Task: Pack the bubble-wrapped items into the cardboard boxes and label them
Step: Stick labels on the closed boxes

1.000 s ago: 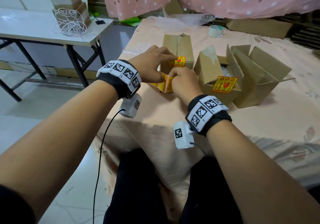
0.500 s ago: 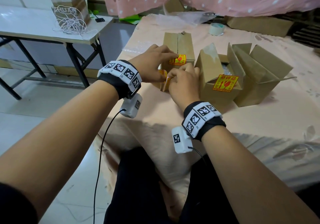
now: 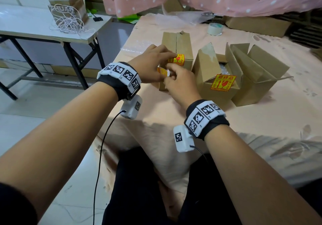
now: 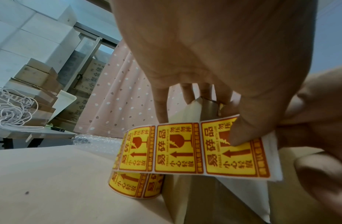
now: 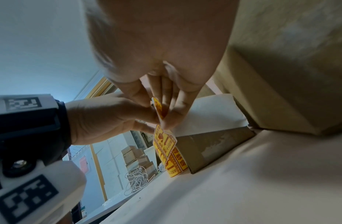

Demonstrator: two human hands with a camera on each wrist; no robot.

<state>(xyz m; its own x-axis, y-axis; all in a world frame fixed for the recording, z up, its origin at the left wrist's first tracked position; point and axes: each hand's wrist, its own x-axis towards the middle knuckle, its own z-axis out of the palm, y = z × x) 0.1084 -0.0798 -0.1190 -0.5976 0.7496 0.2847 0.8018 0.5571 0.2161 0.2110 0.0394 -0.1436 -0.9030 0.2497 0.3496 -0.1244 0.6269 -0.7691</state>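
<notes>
Fingers of the left hand (image 4: 214, 63) pinch the label strip (image 4: 193, 149) just before the closed cardboard box (image 3: 176, 50); the right hand (image 3: 180, 83) pinches its free end; the roll (image 4: 135, 185) rests against that box.

Closed box (image 3: 176, 50) directly behind hands (image 3: 163, 73); open boxes (image 3: 244, 75) crowd right; left bedcover (image 3: 139, 38) free.
</notes>
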